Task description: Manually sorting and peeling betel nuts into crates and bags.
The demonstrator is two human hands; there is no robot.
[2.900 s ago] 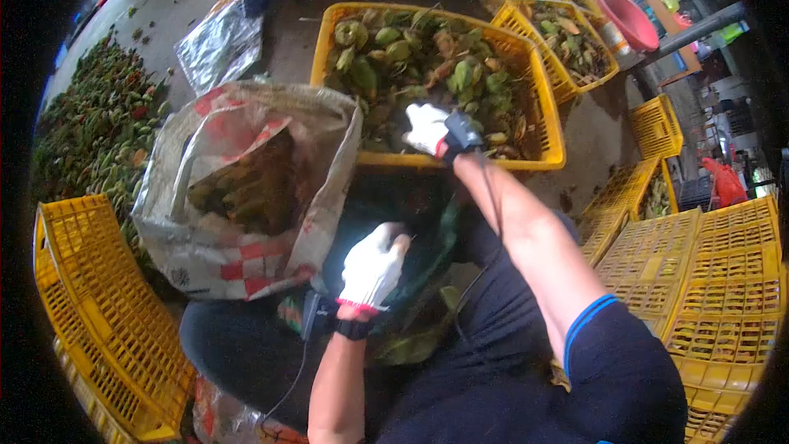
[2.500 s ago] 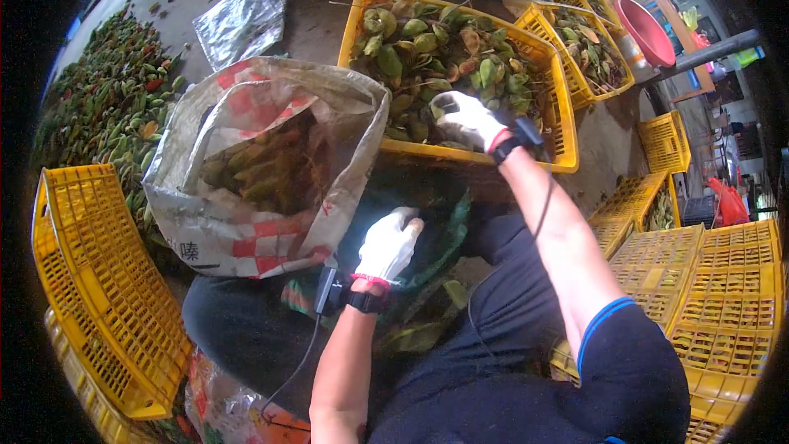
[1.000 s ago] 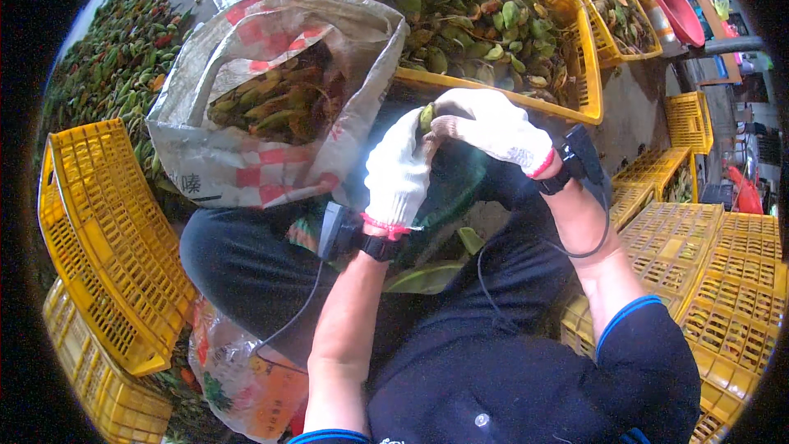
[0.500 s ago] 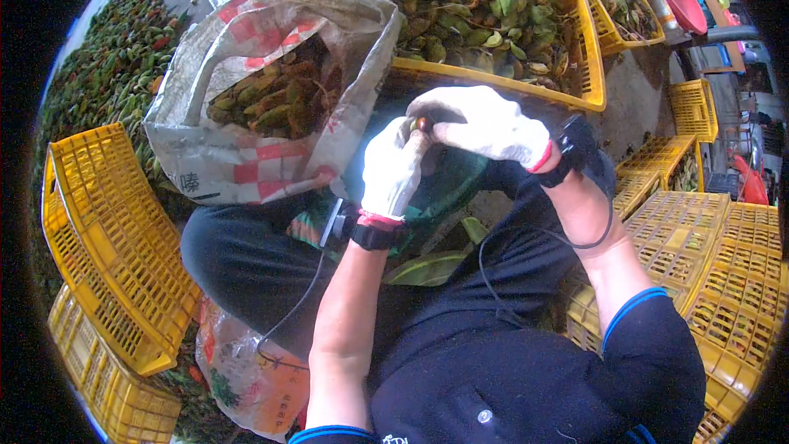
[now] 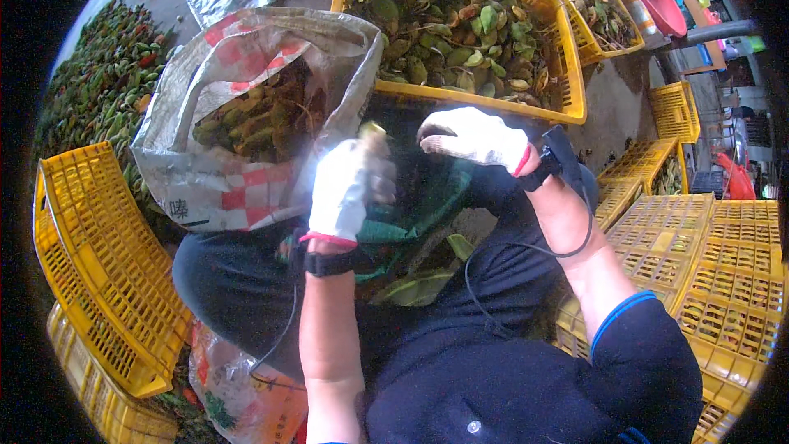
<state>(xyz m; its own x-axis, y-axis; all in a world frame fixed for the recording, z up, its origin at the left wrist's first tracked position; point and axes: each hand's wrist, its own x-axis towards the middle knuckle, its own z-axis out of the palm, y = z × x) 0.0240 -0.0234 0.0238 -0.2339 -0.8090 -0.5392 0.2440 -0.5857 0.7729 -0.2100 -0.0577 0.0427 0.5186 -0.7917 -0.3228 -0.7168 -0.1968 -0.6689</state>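
My left hand (image 5: 339,191), in a white glove with a pink cuff, is just right of a white-and-red woven bag (image 5: 271,197). Its fingers are closed and blurred by motion, with a pale yellow-green pod piece (image 5: 374,131) at the tips. Brownish-green pods (image 5: 261,119) lie inside the bag. My right hand (image 5: 477,136), gloved the same way, hangs in front of a yellow crate (image 5: 493,103). Its fingers are curled together and their tips look soiled; whatever they may hold is hidden. Green and brown husks (image 5: 427,25) fill the crate.
A heap of green pods (image 5: 99,82) covers the floor at far left. Yellow crates (image 5: 107,271) lean at my left, and more lidded crates (image 5: 657,238) stand at my right. Over my lap lies green netting (image 5: 411,230). A red basin (image 5: 655,0) is at the far right.
My hands have come apart from around a small brown seed. The left moved left and down toward the bag with a pale piece. The seed no longer shows.
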